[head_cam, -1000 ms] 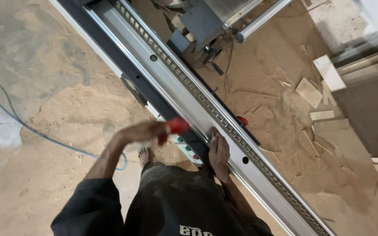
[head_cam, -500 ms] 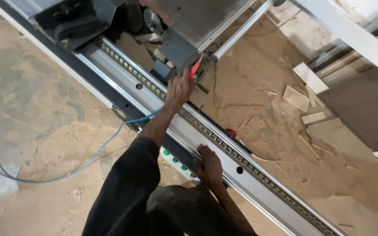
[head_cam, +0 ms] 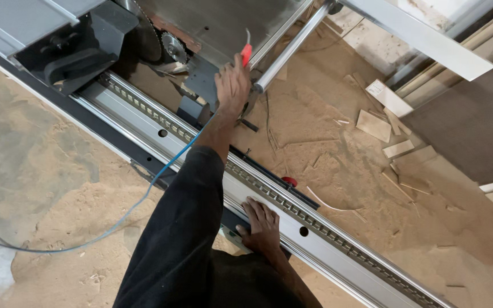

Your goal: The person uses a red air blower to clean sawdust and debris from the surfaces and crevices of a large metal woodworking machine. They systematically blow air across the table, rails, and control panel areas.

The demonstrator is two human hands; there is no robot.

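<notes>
While gripping a red-handled tool [head_cam: 246,55] in the left hand [head_cam: 232,85], reaching over sawdust-covered floor [head_cam: 47,171] toward the saw blade [head_cam: 146,40]. Right hand [head_cam: 262,225] flat, fingers spread, on the grey metal rail [head_cam: 315,228]. Wood offcuts [head_cam: 380,111] scattered nearby.

Brushed matt metal rail [head_cam: 326,228]; toothed steel saw blade [head_cam: 144,40]; glossy red plastic tool [head_cam: 246,55]; rough sawdust [head_cam: 338,165]

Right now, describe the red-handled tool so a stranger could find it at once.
Start at the long grey rail running diagonally across the sawdust floor. Follow the left hand up to the saw's underside beside the round steel bar. The tool sticks out of that grip: the only bright red handle among grey metal.
</notes>
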